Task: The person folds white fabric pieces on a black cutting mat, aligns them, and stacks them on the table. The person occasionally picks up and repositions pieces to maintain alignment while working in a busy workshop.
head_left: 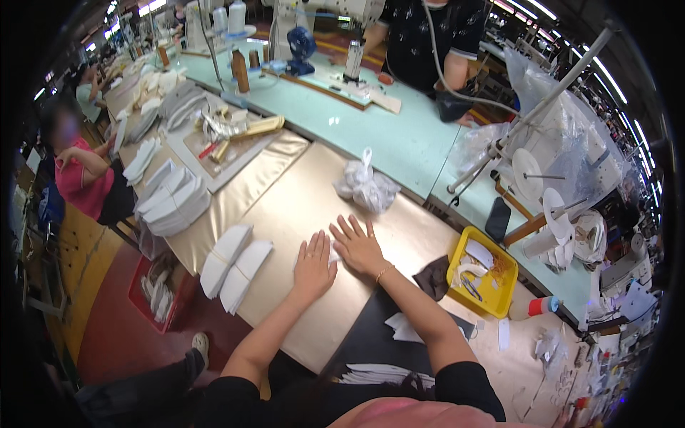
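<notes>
My left hand (315,267) lies flat on the gold-coloured table top (292,192), fingers stretched out. It rests on a small white piece (334,255), mostly hidden beneath it. Close beside it, my right hand (360,250) is pressed down flat with its fingers spread; its fingers hold nothing. To the left stand two bundles of white curved pieces, the outer bundle (226,261) and the inner bundle (246,276), each with a band round it. Under my right forearm, loose white pieces (403,328) lie on a black mat (364,339). A stack of white pieces (385,374) is nearest my body.
Beyond my hands sits a knotted plastic bag (366,187). At right are a yellow tray (505,285) with scissors and rubber bands, a dark cloth (432,279) and a bottle (534,307). Across the pale green table (321,118) another person works at a sewing machine (353,60).
</notes>
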{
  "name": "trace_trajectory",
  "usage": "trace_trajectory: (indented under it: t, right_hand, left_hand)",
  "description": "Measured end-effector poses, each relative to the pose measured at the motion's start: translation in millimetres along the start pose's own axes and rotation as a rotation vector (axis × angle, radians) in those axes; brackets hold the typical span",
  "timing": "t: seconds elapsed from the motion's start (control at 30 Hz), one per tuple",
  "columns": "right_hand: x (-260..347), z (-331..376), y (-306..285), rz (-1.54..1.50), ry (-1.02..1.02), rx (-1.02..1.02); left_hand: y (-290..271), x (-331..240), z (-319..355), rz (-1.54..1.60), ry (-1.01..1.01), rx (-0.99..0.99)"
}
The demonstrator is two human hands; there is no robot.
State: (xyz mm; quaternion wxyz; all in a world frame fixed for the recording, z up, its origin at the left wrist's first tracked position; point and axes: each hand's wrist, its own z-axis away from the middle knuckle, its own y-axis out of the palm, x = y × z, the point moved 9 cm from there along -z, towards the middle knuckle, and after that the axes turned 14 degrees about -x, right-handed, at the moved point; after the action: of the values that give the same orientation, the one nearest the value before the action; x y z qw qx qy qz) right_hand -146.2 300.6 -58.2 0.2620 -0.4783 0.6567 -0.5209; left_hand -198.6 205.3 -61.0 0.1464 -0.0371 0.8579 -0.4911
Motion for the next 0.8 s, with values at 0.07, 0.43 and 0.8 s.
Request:
trace_trajectory:
  t: [0.07, 0.43, 0.8]
  right_hand:
    - [-4.1, 3.8, 2.7, -0.01, 0.01, -0.001]
    - [26.7, -21.4, -52.1, 0.059, -0.07, -0.244]
    - [50.7, -39.8, -21.2, 0.034, -0.065, -0.115]
  left_hand:
    - [-4.0, 5.0, 15.5, 0.014, -0.043, 0.024]
    - [-53.7, 43.4, 40.7, 0.114, -0.36, -0.118]
    - [-48.4, 62.7, 20.7, 0.08, -0.505, -0.085]
